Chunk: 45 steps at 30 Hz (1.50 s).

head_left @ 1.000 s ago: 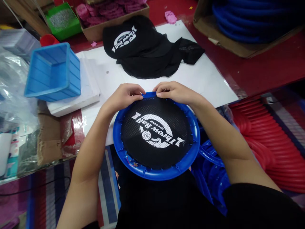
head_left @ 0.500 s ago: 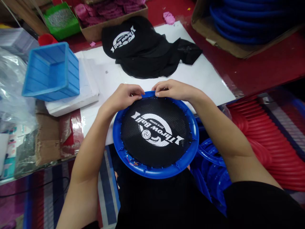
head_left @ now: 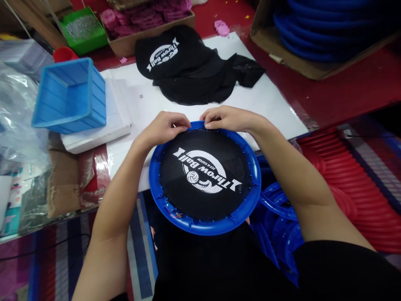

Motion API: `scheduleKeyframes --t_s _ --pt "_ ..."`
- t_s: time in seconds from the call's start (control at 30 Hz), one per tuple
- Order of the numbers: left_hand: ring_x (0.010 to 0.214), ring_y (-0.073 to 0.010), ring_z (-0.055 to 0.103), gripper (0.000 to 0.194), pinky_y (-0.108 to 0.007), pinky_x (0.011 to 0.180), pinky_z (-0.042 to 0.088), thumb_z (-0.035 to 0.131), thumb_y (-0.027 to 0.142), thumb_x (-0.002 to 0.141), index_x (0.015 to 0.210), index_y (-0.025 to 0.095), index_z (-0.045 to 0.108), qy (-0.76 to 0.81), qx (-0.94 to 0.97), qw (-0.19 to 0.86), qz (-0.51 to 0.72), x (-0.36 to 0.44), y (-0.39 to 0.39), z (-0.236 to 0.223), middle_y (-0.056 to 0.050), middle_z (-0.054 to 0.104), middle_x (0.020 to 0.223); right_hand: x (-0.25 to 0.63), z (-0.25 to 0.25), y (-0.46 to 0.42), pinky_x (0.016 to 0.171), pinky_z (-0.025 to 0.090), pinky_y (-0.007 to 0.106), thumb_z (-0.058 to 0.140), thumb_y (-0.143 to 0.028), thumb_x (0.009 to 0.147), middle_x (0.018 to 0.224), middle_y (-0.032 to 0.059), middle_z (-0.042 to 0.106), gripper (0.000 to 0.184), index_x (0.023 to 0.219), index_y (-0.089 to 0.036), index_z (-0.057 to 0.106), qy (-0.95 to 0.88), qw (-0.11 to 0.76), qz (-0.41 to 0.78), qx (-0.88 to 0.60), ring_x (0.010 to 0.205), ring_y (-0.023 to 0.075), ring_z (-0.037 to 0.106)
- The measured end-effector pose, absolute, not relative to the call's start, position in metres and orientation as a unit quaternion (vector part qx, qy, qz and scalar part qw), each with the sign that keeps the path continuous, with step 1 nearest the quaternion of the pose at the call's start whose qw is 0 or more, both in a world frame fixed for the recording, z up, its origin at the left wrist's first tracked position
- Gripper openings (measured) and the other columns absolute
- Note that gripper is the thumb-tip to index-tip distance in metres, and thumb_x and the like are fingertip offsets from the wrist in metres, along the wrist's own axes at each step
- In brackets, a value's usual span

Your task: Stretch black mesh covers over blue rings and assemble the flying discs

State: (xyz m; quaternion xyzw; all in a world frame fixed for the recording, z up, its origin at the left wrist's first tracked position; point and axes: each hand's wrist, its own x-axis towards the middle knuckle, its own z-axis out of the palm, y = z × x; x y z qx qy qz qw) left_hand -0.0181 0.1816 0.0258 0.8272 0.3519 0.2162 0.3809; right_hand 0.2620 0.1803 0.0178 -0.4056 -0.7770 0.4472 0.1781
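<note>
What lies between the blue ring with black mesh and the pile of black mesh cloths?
Head view: only bare white sheet separates the blue ring with black mesh from the pile of black mesh cloths.

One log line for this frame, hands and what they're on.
left hand: pinching black mesh at far rim | right hand: same, beside left | blue ring: at table edge | spare mesh pile: beyond on white sheet

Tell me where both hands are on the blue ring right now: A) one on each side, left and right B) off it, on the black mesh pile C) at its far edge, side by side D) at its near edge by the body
C: the left hand and right hand pinch the black mesh at the far edge of the blue ring, side by side.
</note>
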Motion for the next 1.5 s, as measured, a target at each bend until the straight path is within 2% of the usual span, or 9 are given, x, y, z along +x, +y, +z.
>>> scheduleKeyframes --t_s 0.43,0.9,1.07,1.2,1.3,1.4,1.5 --pt "0.075 -0.0142 0.069 0.023 -0.028 0.076 0.054 0.059 0.011 0.08 0.084 0.019 0.081 0.34 0.851 0.318 0.244 -0.011 0.179 0.019 -0.003 0.08 0.086 0.259 0.019 0.175 0.104 0.049 0.042 0.068 -0.035 0.085 0.129 0.0083 0.077 0.016 0.08 -0.02 0.074 -0.784 0.169 0.423 -0.421 0.111 0.026 0.067" --pt "0.082 -0.0193 0.07 0.027 -0.035 0.083 0.054 0.055 0.011 0.087 0.089 0.02 0.081 0.309 0.906 0.204 0.205 -0.016 0.179 0.02 -0.006 0.079 0.09 0.255 0.022 0.173 0.102 0.051 0.043 0.069 -0.032 0.084 0.123 0.007 0.077 0.014 0.078 -0.021 0.074 -0.77 0.166 0.422 -0.45 0.108 0.0261 0.067" --pt "0.092 -0.0206 0.072 0.028 -0.036 0.091 0.055 0.054 0.016 0.093 0.098 0.021 0.081 0.309 0.9 0.224 0.208 -0.02 0.173 0.022 -0.006 0.08 0.101 0.253 0.021 0.174 0.102 0.052 0.043 0.07 -0.03 0.083 0.12 0.0061 0.078 0.01 0.08 -0.022 0.075 -0.768 0.174 0.426 -0.445 0.107 0.0259 0.067" --pt "0.102 -0.0243 0.071 0.025 -0.039 0.094 0.055 0.057 0.027 0.098 0.107 0.019 0.079 0.323 0.902 0.222 0.182 -0.012 0.164 0.026 -0.008 0.078 0.11 0.245 0.022 0.171 0.092 0.053 0.043 0.064 -0.035 0.092 0.101 0.0075 0.076 0.019 0.09 -0.021 0.077 -0.775 0.166 0.396 -0.463 0.095 0.0259 0.067" --pt "0.1 -0.0255 0.07 0.022 -0.039 0.089 0.053 0.06 0.033 0.099 0.106 0.02 0.077 0.359 0.897 0.207 0.152 -0.004 0.16 0.026 -0.008 0.077 0.107 0.237 0.021 0.165 0.094 0.052 0.044 0.063 -0.038 0.096 0.103 0.0078 0.073 0.021 0.095 -0.022 0.076 -0.809 0.181 0.353 -0.434 0.098 0.0264 0.066" --pt "0.095 -0.0239 0.068 0.017 -0.038 0.086 0.051 0.06 0.03 0.099 0.099 0.021 0.075 0.378 0.883 0.227 0.163 0.001 0.159 0.025 -0.006 0.075 0.1 0.231 0.016 0.159 0.1 0.05 0.044 0.064 -0.029 0.093 0.105 0.007 0.073 0.01 0.092 -0.023 0.072 -0.821 0.227 0.31 -0.422 0.104 0.0263 0.066" --pt "0.091 -0.023 0.066 0.014 -0.037 0.084 0.049 0.061 0.028 0.098 0.095 0.02 0.073 0.391 0.868 0.247 0.183 0.002 0.16 0.023 -0.005 0.074 0.097 0.226 0.009 0.155 0.101 0.049 0.045 0.062 -0.026 0.093 0.106 0.0085 0.073 0.008 0.089 -0.022 0.068 -0.813 0.26 0.294 -0.429 0.105 0.0267 0.066"
